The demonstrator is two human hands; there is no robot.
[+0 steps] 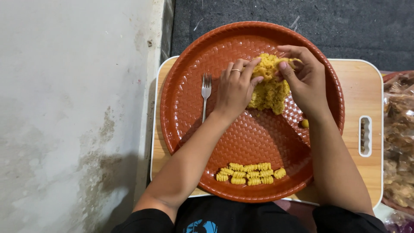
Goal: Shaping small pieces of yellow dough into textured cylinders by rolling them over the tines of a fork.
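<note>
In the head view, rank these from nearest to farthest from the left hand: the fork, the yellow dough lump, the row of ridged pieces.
From the left hand:
1. Yellow dough lump: touching its fingers, just right of it.
2. Fork: on the tray just to its left, apart from it.
3. Row of ridged pieces: at the tray's near edge.

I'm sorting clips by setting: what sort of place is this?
Probably a home floor used for making snacks by hand: a round red-brown woven-pattern plastic tray on a wooden board, yellow dough, and a stained concrete floor.

Head view, straight down, seemingly close.
</note>
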